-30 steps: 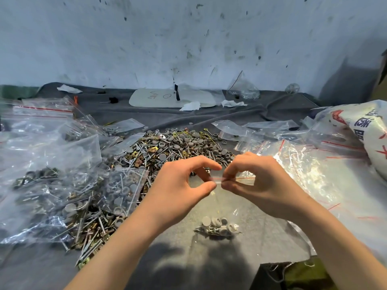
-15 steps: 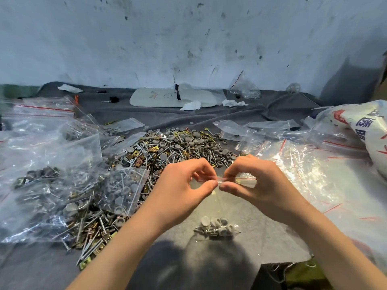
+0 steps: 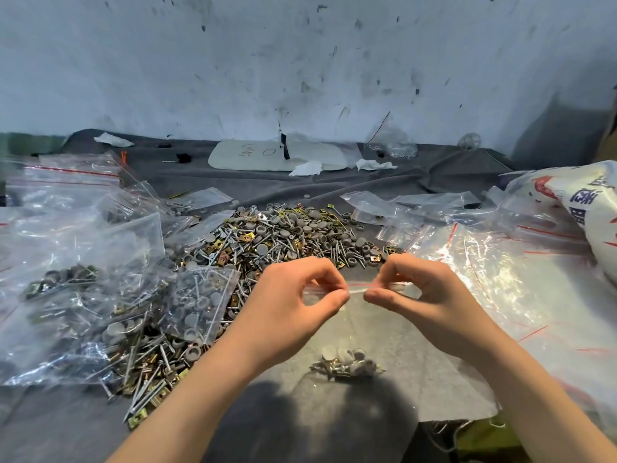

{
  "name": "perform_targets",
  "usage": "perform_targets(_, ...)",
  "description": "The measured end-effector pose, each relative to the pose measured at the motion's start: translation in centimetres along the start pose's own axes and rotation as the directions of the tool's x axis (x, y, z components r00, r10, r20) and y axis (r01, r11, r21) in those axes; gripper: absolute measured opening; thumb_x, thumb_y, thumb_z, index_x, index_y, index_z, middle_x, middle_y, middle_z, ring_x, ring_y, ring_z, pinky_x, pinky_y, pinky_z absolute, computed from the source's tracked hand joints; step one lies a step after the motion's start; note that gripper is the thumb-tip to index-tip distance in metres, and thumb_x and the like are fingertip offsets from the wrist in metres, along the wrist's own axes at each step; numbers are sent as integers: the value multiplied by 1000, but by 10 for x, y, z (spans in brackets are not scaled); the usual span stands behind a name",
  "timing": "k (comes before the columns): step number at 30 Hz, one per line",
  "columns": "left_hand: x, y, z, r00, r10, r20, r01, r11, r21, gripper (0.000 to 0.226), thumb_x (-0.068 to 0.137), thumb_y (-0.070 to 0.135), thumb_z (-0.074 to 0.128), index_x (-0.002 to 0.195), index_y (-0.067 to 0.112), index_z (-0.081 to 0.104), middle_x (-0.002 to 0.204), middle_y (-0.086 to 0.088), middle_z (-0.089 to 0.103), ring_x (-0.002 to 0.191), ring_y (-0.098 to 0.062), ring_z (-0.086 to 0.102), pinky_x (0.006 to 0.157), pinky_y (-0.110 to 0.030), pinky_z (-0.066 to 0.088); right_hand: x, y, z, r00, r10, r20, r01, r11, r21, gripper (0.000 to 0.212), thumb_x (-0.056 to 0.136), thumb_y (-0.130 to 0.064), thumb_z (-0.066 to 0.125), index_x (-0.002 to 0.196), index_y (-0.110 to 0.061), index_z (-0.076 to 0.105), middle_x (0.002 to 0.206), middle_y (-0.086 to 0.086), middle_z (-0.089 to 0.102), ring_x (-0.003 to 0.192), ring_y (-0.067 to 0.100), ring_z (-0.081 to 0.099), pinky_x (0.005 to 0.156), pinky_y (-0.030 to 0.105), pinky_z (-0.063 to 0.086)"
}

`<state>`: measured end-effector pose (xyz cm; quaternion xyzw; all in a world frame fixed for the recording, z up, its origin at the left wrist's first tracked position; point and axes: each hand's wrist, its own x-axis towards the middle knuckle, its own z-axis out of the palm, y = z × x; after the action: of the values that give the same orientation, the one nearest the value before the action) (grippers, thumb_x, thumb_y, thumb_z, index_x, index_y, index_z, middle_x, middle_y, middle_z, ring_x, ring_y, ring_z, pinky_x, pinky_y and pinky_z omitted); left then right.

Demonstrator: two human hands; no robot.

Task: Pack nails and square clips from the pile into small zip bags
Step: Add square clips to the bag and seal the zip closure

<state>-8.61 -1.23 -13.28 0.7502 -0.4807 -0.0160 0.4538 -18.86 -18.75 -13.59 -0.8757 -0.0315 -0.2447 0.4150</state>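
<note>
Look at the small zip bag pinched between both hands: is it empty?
No, the zip bag, pinched at its top by the left hand and right hand, holds hardware at its bottom.

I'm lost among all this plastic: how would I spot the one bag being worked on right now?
Start at the big pile of nails and clips mid-table, then come nearer to the left hand and right hand. They pinch the top edge of a small zip bag. Unlike the bags lying around, it is held up, with a few parts at its bottom.
</note>
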Motion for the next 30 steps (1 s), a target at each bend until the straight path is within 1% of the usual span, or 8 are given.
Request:
perform_targets(6,3,2,3,999,20,40,-19,1000,-17,5,83,17,72,80,15,69,76,9,67,74,-1,61,68,-7,41,1,1,4,999,-29,27,29,999,16,11,74,-30,72,71,-24,63,69,-16,61,67,3,54,64,15,41)
perform_targets(10,3,3,1,997,70,19,-71,997,15,7,83,15,72,78,14,68,74,10,64,73,1,58,66,-5,38,2,5,-1,999,43,19,-46,986,160,11,72,-30,72,70,-20,67,66,-9,63,65,4,57,65,17,46)
perform_targets(18,3,-2,1,997,74,16,-74,997,30,9,82,17,74,76,15,67,73,12,63,71,-2,57,64,-7,39,-1,9,-1,998,63,5,-63,985,161,15,72,-30,72,68,-16,66,65,-3,61,65,9,54,63,23,44)
perform_targets(20,3,-3,0,997,69,18,-69,997,19,10,81,18,74,75,17,67,71,12,62,70,-4,58,63,-10,41,-1,10,-1,997,78,-24,-72,977,201,22,67,-30,75,64,-12,64,65,7,62,64,13,55,63,27,46)
perform_targets(22,2,-4,0,998,58,24,-58,998,0,9,82,18,74,75,17,68,71,11,63,69,-6,58,62,-16,45,-1,11,-1,995,86,-50,-74,973,218,29,65,-30,76,60,-7,59,66,16,59,64,25,53,64,36,46)
perform_targets(26,2,-5,2,997,12,82,-9,1000,-28,8,87,23,69,81,19,67,64,3,62,59,-8,53,56,-19,41,-2,12,-1,999,51,-13,-48,981,186,36,71,-31,76,63,-2,57,67,18,56,69,35,52,64,45,44)
perform_targets(28,3,-5,5,993,20,116,-20,1000,-6,6,88,24,67,85,19,66,64,-2,63,58,-14,54,56,-24,40,-2,10,1,998,56,14,-57,974,218,34,70,-35,78,62,-8,59,66,15,58,66,30,53,63,40,44)
perform_targets(30,4,-3,7,990,51,129,-54,998,18,5,88,22,67,86,18,67,64,3,63,58,-6,54,55,-16,38,-1,7,4,996,66,63,-81,959,271,24,71,-33,76,64,-15,63,66,6,61,64,14,56,61,24,45)
